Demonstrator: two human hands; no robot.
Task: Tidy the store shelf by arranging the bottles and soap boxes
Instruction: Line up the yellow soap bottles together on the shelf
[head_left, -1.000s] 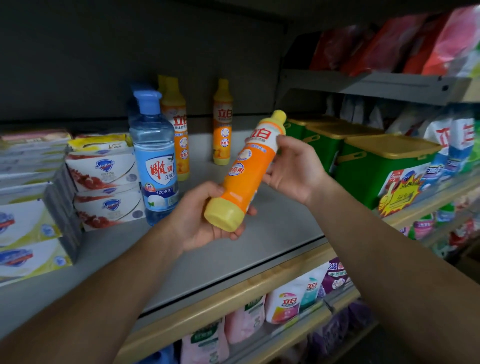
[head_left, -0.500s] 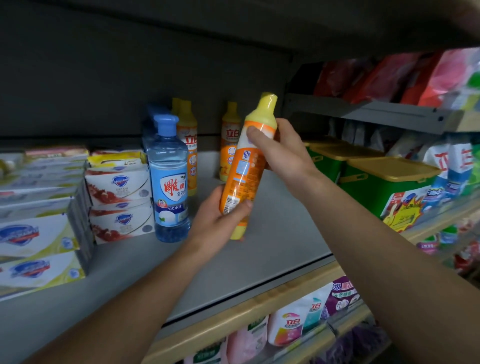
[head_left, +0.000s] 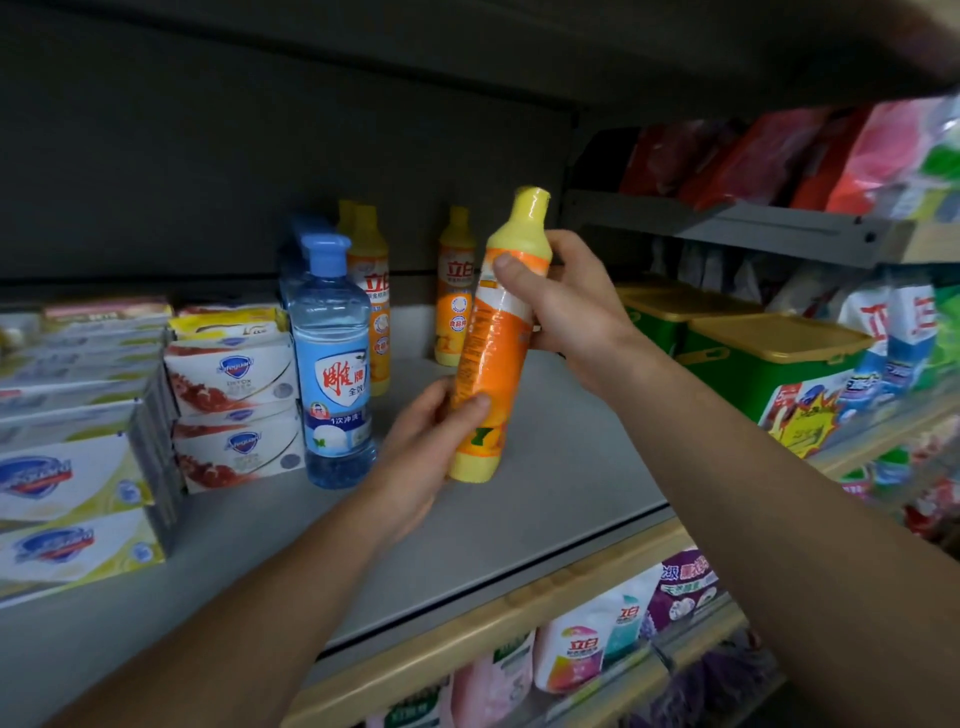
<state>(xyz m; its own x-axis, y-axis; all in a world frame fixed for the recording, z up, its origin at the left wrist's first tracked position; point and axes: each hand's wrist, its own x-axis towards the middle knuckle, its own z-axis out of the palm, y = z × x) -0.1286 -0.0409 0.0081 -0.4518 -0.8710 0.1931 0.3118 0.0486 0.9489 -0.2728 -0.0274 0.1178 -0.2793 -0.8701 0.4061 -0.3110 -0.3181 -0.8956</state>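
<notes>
Item: orange bottle (head_left: 493, 353), tipped a second ago, now near upright with back label toward me, my left hand (head_left: 421, 447) gripping its base, right hand (head_left: 566, 312) its shoulder, just above the shelf (head_left: 545, 499); I judge it ready to set beside the orange bottles at the back (head_left: 457, 291).

Green tubs (head_left: 748, 364) with gold lids, red bags (head_left: 753, 156) above, possibly refill pouches (head_left: 576, 649) below

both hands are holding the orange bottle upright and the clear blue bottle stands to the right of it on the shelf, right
Not quite. The head view shows the clear blue bottle standing to the left of the orange bottle, beside the soap boxes. The rest holds: the left hand grips its base and the right hand its neck, bottle about upright.
</notes>
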